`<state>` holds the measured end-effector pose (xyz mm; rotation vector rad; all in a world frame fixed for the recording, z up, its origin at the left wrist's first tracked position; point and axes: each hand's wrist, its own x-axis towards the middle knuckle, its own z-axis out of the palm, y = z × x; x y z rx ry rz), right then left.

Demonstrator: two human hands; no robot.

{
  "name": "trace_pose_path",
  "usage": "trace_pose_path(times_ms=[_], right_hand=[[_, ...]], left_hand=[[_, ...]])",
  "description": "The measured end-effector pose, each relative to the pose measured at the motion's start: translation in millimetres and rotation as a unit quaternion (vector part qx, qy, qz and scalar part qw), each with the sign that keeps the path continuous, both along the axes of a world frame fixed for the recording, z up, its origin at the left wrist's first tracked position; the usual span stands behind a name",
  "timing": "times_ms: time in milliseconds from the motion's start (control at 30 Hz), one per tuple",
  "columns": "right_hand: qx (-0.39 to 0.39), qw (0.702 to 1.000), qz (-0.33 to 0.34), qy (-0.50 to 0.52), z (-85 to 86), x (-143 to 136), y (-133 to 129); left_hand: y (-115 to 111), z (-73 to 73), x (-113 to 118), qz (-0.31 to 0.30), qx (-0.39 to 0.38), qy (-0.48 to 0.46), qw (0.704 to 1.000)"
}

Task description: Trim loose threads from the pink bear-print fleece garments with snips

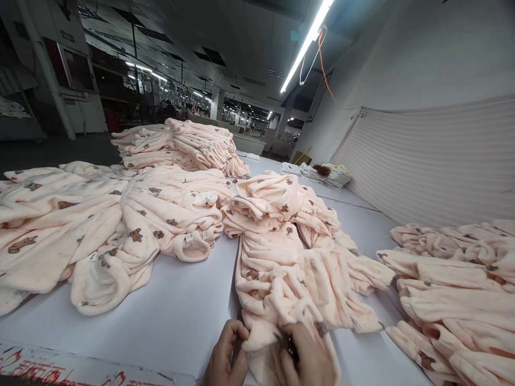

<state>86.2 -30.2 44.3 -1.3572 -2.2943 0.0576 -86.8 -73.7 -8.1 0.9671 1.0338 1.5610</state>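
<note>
A pale pink fleece garment point(277, 268) with small brown bear prints lies bunched at the centre, its near end between my two hands. My left hand point(228, 354) has its thumb and fingers pinched at the left edge of that near end. Opposite it, my right hand point(308, 354) is curled over the cloth, with something dark and too small to make out between its fingers. Folded fleece point(267, 195) rests just beyond the bunched part.
More pink garments spread over the table point(181, 316) at left point(60, 214), with a stack point(181, 142) behind them. Another pile point(462, 289) is at right. Folded white cloths point(322, 174) lie at the back by the wall. Printed red lettering point(36, 370) marks the near left edge.
</note>
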Motion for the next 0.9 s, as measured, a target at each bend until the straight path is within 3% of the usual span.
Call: trace_pose_path(times_ms=[67, 167, 300, 433, 533, 633, 900], right_hand=[[-0.006, 0.999, 0.003, 0.047, 3.0, 3, 11], [0.009, 0.997, -0.02, 0.068, 12.8, 0, 25], [-0.004, 0.998, -0.056, 0.022, 28.7, -11, 30], [-0.076, 0.995, 0.025, 0.051, 36.1, -6, 26], [-0.039, 0.995, 0.08, 0.054, 31.7, 2, 22], [-0.025, 0.996, 0.079, 0.032, 30.6, 4, 22], [-0.129, 0.985, 0.076, 0.091, 53.4, 5, 33]], left_hand=[[3, 8.2, 4, -0.082, -0.051, -0.075, 0.992], [12, 26.2, 7, -0.201, -0.115, -0.213, 0.949], [25, 45.9, 5, -0.214, -0.122, -0.271, 0.931], [32, 48.9, 0, -0.219, -0.133, -0.256, 0.932], [34, 48.5, -1, -0.208, -0.137, -0.255, 0.934], [35, 53.1, 2, -0.2, -0.133, -0.262, 0.935], [37, 73.1, 14, -0.26, -0.081, -0.335, 0.902]])
